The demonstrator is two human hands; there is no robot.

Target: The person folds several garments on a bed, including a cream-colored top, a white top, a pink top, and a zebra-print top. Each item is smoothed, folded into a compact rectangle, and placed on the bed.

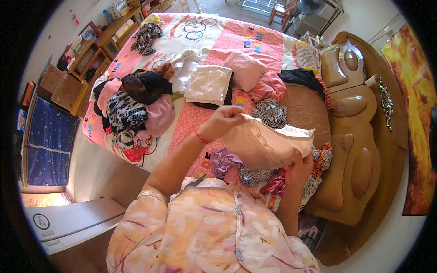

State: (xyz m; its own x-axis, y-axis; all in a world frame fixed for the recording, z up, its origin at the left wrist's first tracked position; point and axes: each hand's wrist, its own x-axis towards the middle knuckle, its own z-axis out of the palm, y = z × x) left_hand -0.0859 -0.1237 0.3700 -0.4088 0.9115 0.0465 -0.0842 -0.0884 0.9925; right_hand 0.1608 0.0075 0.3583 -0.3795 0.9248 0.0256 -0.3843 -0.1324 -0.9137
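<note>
Head view: a round logo marks the pale cabinet (pixel 73 220); on the bedspread (pixel 187 129), with its colourful lettering, a clothes heap (pixel 126 110) looks untouched. The folded white garment (pixel 208 84) seems finished. Above the bed, the left hand (pixel 223 122) pinches one end of a peach lace-trimmed undergarment (pixel 264 146), unfolded; the zebra-print garment (pixel 269 112) lies crumpled beyond. The right hand (pixel 300 170) pinches the other end. Folding seems partway.

We see a fan (pixel 310 6) and chair (pixel 279 12) at one o'clock, headboard (pixel 354 157) and panel (pixel 416 132) at three, blue curtain (pixel 51 136) at nine
</note>
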